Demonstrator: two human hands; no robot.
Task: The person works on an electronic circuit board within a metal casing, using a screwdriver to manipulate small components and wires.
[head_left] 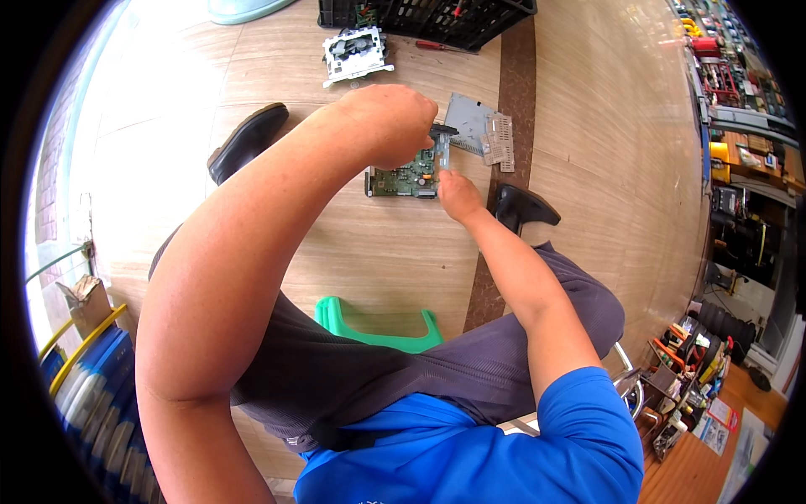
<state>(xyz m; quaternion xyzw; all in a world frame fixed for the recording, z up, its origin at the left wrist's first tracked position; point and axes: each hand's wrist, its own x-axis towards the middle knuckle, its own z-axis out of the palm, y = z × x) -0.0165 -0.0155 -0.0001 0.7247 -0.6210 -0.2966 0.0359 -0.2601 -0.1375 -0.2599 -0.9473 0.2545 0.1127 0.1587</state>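
Observation:
A green circuit board (407, 181) lies on the floor between my feet. A pale metal strip (444, 153) and a dark piece (442, 130) show at its upper right corner. My left hand (393, 122) is closed above the far part of the board, beside the dark piece; its fingers face away, so what it grips is hidden. Closed at the board's right edge, my right hand (460, 196) pinches the edge near the strip's lower end. Right of them lie a flat grey metal plate (467, 116) and a perforated metal piece (500, 141).
A white-framed drive mechanism (356, 55) sits farther off, near a black plastic crate (420, 18) and a red-handled screwdriver (431, 45). A low green stool (378, 338) is beneath me. My dark shoes (248, 141) flank the board. Cluttered shelves (739, 168) line the right side.

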